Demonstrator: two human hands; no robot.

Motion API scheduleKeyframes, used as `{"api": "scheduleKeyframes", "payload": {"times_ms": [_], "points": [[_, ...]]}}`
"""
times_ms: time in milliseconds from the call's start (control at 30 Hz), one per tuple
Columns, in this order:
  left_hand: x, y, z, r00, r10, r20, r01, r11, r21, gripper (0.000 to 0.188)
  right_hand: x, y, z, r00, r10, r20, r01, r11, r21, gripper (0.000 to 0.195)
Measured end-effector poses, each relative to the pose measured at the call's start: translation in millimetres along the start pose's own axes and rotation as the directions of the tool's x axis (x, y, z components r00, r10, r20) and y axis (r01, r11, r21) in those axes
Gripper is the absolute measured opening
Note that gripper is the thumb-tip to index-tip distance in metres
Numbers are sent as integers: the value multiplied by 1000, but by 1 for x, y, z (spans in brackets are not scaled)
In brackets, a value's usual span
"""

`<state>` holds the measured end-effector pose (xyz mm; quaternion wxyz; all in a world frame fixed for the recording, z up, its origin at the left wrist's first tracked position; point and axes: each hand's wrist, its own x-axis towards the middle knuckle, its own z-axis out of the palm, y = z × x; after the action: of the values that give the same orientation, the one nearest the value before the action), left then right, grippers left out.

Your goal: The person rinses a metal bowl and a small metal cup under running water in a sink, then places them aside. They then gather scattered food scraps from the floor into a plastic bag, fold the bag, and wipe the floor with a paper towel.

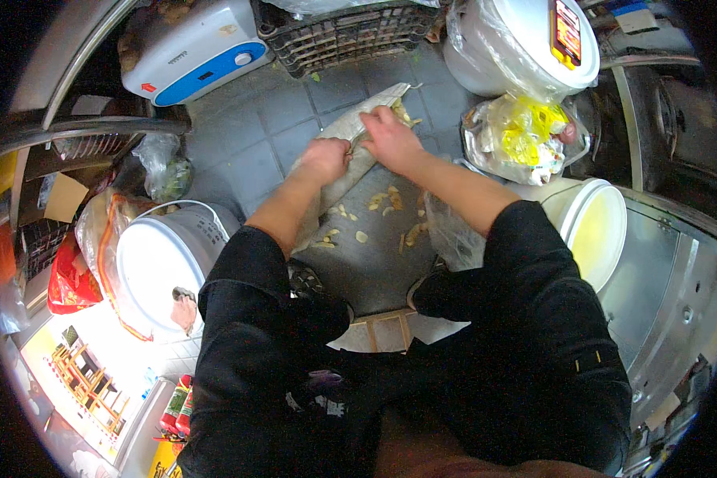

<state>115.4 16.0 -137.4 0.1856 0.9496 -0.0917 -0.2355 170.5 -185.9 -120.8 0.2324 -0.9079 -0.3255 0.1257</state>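
Observation:
A pale woven sack [349, 182] lies slantwise across the floor in front of me, its far end pointing up and to the right. My left hand [327, 160] is closed on the fabric around the middle of the sack. Farther along, my right hand [391, 138] grips the upper edge near the mouth. Pale yellowish pieces [403, 113], perhaps slices or peelings, show at that mouth. More loose slices [395, 198] are scattered on the dark floor beside the sack. Below my right forearm is a crumpled clear plastic bag [451, 230].
A black plastic crate [346, 36] and a white appliance with a blue panel [197, 57] stand beyond. Lidded white buckets stand left [155, 269] and far right [472, 60]. At right are a bag of yellow packets [526, 143] and a pale bucket [597, 233].

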Motion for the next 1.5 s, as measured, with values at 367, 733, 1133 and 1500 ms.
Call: {"api": "scheduleKeyframes", "payload": {"times_ms": [367,733,1133,1500], "points": [[-17,-3,-11,986,159,44,-160,987,17,23,-143,149,-28,869,290,401,-197,946,-258,65],[-60,22,-70,968,249,10,-249,968,41,24,-160,120,7,802,327,500,-352,935,-46,53],[-106,58,-138,962,263,-71,-257,963,85,24,-131,1,-103,863,52,503,78,969,-235,14],[-166,69,-192,957,185,-224,-169,982,88,25,-159,-118,-189,920,-387,-60,348,878,-329,12]]}}
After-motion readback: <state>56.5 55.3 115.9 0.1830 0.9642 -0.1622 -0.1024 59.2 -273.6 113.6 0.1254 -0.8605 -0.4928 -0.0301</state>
